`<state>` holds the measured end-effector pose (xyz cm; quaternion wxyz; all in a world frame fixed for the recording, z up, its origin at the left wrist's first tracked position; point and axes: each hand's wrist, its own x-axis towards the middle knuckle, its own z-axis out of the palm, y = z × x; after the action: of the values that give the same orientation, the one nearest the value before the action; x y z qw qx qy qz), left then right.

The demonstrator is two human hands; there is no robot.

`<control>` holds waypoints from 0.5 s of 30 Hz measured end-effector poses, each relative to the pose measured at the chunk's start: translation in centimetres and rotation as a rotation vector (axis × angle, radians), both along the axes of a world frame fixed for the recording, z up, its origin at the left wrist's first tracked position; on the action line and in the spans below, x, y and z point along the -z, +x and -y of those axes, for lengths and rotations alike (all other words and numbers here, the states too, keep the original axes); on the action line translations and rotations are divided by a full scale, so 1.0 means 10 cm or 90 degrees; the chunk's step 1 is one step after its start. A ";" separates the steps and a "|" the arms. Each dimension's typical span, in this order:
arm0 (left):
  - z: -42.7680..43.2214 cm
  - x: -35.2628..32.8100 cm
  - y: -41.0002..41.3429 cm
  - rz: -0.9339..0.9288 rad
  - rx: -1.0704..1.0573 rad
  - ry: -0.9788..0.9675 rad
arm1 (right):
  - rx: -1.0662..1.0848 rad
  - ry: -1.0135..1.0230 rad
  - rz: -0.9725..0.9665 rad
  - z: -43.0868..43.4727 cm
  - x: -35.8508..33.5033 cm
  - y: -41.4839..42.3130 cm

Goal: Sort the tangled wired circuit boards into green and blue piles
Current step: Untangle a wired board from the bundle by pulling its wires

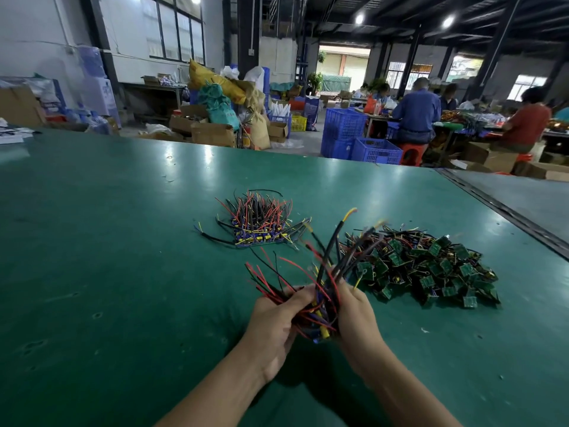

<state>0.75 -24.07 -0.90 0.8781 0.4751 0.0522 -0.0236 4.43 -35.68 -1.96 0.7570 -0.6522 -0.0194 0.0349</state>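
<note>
Two bare forearms reach in from the near edge, and both hands meet round one bundle (318,306) of wired boards held just above the table (92,241). Her or his left hand (274,322) has its fingers curled round the left side of the tangle, and the right hand (357,318) grips the right side, so the bundle sits clamped between the two. Red and black wires fan up and outward from it, with yellow parts and bits of blue board showing low between the palms; some wire tips are blurred. Beyond the hands, slightly left, the blue pile (258,226) lies on the green mat, its boards stacked in a neat row at the front with wires bristling upward. To the right, well apart from it, the green pile (425,266) spreads in a loose, wider heap. Past the far edge of the table stand blue crates (348,131), cardboard boxes (212,134) and stuffed sacks (221,103), and further right several workers (415,112) sit at cluttered benches.
</note>
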 end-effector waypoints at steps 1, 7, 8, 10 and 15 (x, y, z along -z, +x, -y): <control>-0.02 0.00 0.01 -0.007 -0.006 0.007 | 0.002 -0.014 -0.008 0.02 0.04 0.01; -0.04 -0.01 0.06 0.019 -0.098 0.063 | 0.050 -0.004 -0.037 0.05 0.09 0.03; -0.05 0.00 0.08 0.010 -0.126 0.057 | 0.050 -0.005 -0.036 0.04 0.09 0.03; -0.11 0.01 0.13 -0.012 -0.199 0.047 | 0.054 0.014 -0.032 0.05 0.07 0.03; -0.50 0.02 0.28 -0.027 -0.391 0.051 | 0.030 0.132 -0.065 0.16 0.02 0.02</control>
<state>3.51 -19.12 -1.05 0.8234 0.4708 0.2124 0.2353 4.65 -37.29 -2.16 0.8208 -0.5684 0.0307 0.0481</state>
